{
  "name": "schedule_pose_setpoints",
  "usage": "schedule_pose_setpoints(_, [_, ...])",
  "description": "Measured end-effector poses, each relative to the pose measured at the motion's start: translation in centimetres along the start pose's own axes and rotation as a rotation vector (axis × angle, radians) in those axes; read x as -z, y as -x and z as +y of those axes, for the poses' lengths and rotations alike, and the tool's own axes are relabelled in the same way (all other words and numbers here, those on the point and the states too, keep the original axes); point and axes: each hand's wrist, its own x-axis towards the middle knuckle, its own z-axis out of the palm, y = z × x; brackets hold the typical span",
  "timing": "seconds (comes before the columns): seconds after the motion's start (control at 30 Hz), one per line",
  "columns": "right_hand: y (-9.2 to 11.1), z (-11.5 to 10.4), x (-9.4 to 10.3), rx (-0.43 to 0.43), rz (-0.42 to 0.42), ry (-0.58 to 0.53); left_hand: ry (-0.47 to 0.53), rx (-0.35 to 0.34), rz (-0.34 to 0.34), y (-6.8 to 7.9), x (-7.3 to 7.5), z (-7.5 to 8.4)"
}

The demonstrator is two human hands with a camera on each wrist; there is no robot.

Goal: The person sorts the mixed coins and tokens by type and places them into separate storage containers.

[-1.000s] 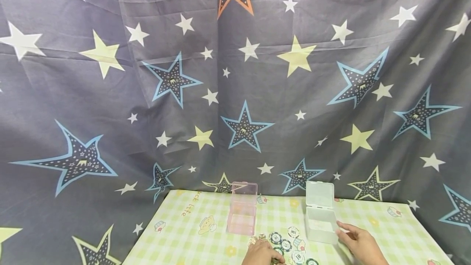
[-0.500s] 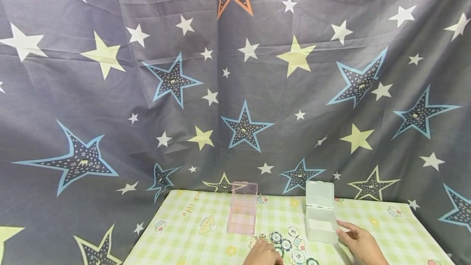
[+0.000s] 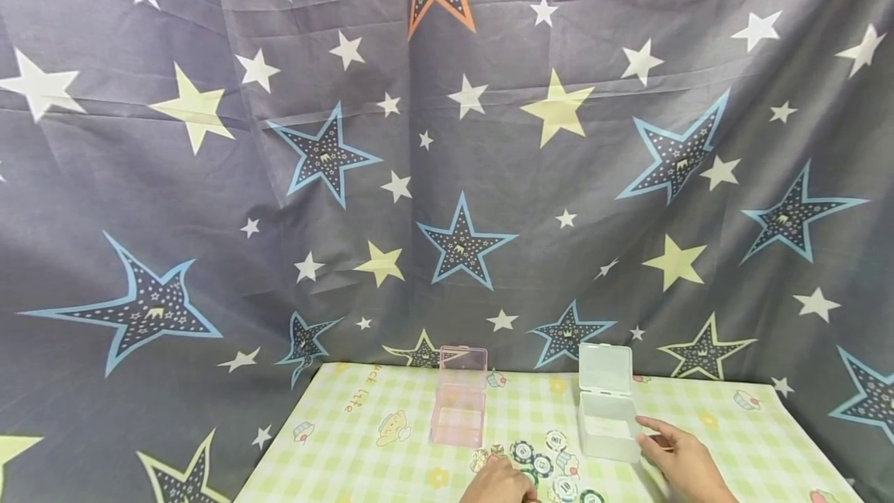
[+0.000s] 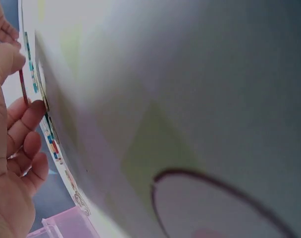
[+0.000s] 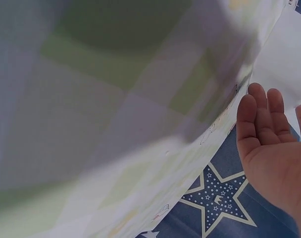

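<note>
Star-printed curtain (image 3: 489, 169) fills most of the head view, and a bench (image 3: 349, 441) with a green-checked cover runs along the bottom of the frame. Loose chips (image 3: 522, 452) lie at the lower middle, with gold pieces (image 3: 479, 459) just beside them at the left hand (image 3: 499, 481). In the left wrist view that hand's grip is nearly closed, thumb and fingertips pinching a thin, reddish chip (image 4: 24, 88) by its edge; the head view hides it. At the lower right, the right hand (image 3: 683, 459) has its fingers nearly straight, tips at the side of a whitish box (image 3: 610, 449); its grip is loose around nothing, and how firmly it presses cannot be told. A pink box (image 3: 457, 427) stands left of the chips; both lids are raised.

The pinched chip seems held only at its rim, so a slack or uneven pinch could let it spin out and drop. With the loose chips crowded so near, a low sweep of the left hand could scatter them. Both boxes look light: a knock to a raised lid might tip one, and too hard a push from the right fingertips could slide the whitish box leftward.
</note>
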Motion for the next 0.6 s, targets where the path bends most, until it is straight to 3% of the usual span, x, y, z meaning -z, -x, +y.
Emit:
schedule_pose_setpoints(0.23, [0.0,-0.1,0.0,0.006,0.02,0.015,0.229,0.016,-0.059,-0.5,0.6,-0.7])
schedule_pose_setpoints(0.4, [0.0,-0.1,-0.1,-0.013,0.013,0.005,0.374,0.198,-0.104,-0.9,1.6,-0.6])
schedule_pose_setpoints(0.5, [0.0,0.0,-0.1,-0.02,0.007,-0.008,0.427,0.302,-0.072,-1.6,2.1,-0.2])
schedule_pose_setpoints(0.6, [0.0,0.0,-0.2,-0.024,0.014,-0.015,0.481,0.354,0.009,-2.7,2.4,-0.1])
